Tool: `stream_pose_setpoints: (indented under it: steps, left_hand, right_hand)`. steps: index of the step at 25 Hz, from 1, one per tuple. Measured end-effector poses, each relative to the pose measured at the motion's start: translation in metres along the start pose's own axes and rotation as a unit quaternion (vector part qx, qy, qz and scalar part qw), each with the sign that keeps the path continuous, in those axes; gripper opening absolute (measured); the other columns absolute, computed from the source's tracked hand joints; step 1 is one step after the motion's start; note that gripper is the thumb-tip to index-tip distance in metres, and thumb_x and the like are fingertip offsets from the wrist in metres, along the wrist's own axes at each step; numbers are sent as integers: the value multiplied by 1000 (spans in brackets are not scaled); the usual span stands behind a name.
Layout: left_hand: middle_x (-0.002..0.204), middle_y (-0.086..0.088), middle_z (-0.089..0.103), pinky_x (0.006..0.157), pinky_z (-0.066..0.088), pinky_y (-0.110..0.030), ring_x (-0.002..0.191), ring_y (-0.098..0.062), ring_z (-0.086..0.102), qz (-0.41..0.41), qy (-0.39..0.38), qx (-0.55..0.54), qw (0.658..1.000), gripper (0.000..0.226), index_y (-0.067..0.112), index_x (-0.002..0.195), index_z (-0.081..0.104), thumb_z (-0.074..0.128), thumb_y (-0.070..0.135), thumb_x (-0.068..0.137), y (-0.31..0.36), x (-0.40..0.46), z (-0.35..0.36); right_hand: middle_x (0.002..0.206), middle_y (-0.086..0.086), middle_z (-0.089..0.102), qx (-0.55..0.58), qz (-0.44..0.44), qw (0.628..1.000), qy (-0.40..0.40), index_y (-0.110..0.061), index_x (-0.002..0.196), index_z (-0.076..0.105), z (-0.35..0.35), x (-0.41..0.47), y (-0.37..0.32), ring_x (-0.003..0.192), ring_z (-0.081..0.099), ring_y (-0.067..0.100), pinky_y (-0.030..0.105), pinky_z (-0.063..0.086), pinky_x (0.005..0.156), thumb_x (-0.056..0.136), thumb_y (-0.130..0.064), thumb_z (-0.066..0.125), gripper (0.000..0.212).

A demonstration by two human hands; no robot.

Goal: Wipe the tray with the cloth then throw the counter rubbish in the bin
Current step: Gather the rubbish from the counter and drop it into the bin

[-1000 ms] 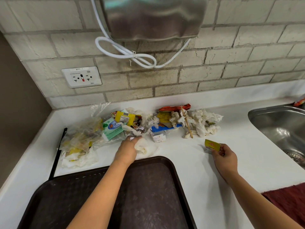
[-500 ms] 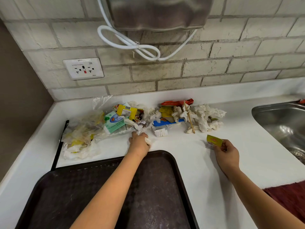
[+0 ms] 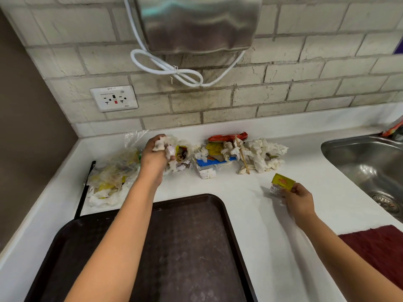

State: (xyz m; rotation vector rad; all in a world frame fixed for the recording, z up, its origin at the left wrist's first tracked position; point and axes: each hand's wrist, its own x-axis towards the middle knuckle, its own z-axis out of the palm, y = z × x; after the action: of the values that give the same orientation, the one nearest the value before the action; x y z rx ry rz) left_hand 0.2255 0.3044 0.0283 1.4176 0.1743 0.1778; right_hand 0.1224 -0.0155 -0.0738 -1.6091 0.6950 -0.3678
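The dark tray [image 3: 192, 247] lies near on the white counter [image 3: 257, 214], holding nothing, its long axis running near to far. The left hand [image 3: 156, 154] grasps crumpled tissues [image 3: 162, 146] over the rubbish pile [image 3: 229, 153] far behind the tray. The right hand [image 3: 298, 200] pinches a yellow packet [image 3: 282, 184]. The red cloth [image 3: 379, 251] lies near right, beside the sink [image 3: 370, 162].

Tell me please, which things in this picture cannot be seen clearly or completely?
All in the head view:
- The bin: nowhere in view.
- The tray: near end cut by the bottom edge, and the left forearm covers part.
- The red cloth: cut by the right edge.
- The sink: cut by the right edge.
- The left hand: its grip hides most of the tissue.
- The yellow packet in the right hand: print too small.
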Motion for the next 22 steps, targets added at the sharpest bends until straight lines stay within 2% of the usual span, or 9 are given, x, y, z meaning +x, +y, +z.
stream_pose_setpoints:
  steps: [4,9,12,14,15,17,19,20,22]
  left_hand:
    - [81,-3,55,54,52,-19,63,-10,57,-27,-52,-69,996,31,14,96,54,37,-12,91,30,-34,14]
    - [78,-10,56,53,56,-18,70,-15,57,-100,-60,-128,985,24,4,79,53,39,-11,92,31,-36,26]
    - [79,-11,53,50,55,-19,68,-15,54,-138,-34,-107,984,26,1,89,52,30,-14,92,7,-15,29]
    - [85,-17,54,49,52,-21,65,-19,52,-136,-29,34,990,35,1,108,53,29,-15,87,-25,5,20]
    - [96,-19,57,56,54,-24,71,-25,56,-118,-30,140,983,41,4,115,55,31,-13,86,-40,15,12]
    - [121,-17,59,82,53,-37,98,-34,60,-58,-40,372,925,43,14,121,59,40,-5,87,-62,29,-4]
    - [134,-15,52,101,42,-37,120,-32,51,-15,-70,551,831,41,19,127,55,45,7,89,-77,33,-11]
    - [143,-15,42,107,34,-37,130,-32,41,-28,-94,588,803,44,22,134,48,44,14,91,-82,32,-9]
    - [155,-15,14,115,18,-42,142,-33,15,-88,-157,596,783,58,30,146,27,46,37,91,-87,26,3]
  right_hand:
    - [80,9,59,51,-29,997,-47,-15,79,59,-19,-36,-7,63,53,23,31,44,59,86,6,53,23]
    - [81,6,58,65,-38,996,-50,-17,79,59,-35,-55,-7,65,53,21,28,44,61,87,5,52,25]
    - [80,8,57,52,-41,997,-50,-17,80,59,-39,-62,-5,64,52,21,29,44,59,87,5,52,24]
    - [79,8,56,38,-39,997,-52,-11,84,60,-39,-65,-3,61,54,18,29,43,56,86,5,53,18]
    - [78,9,55,36,-37,997,-52,-9,86,59,-38,-67,-3,59,54,17,30,43,54,86,6,52,16]
    - [77,9,53,30,-37,997,-53,-9,81,58,-35,-68,-2,55,54,15,29,41,51,87,6,52,17]
    - [77,9,52,17,-40,997,-57,-12,77,57,-28,-67,-3,53,53,15,28,41,51,87,6,53,21]
    - [77,8,53,8,-43,997,-59,-13,76,57,-25,-67,-5,52,53,13,27,41,50,87,6,54,22]
    - [78,6,54,-9,-47,997,-60,-15,76,57,-19,-64,-7,54,56,11,25,42,51,87,5,54,23]
